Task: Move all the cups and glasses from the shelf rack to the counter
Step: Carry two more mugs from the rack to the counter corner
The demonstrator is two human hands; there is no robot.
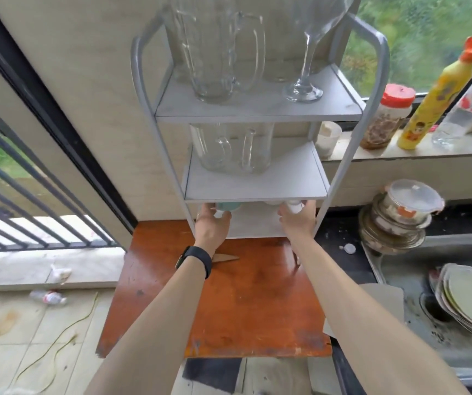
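Observation:
A grey three-tier shelf rack [257, 114] stands at the back of an orange-brown counter [246, 303]. Its top shelf holds clear glass mugs [214, 52] and a tall wine glass [304, 81]. More clear glass mugs [232, 149] stand on the middle shelf. Both hands reach into the bottom shelf. My left hand [212, 223] wraps a teal cup [229, 207], with a white cup edge at the fingers. My right hand [298, 219] grips a white cup [294, 207]. The middle shelf hides most of the bottom tier.
A knife [226, 258] lies on the counter by my left wrist. To the right are a sink [440, 323] with stacked plates [471, 303], stacked bowls and containers [397, 220], and jars and bottles on the windowsill [400, 151]. A railing is at left.

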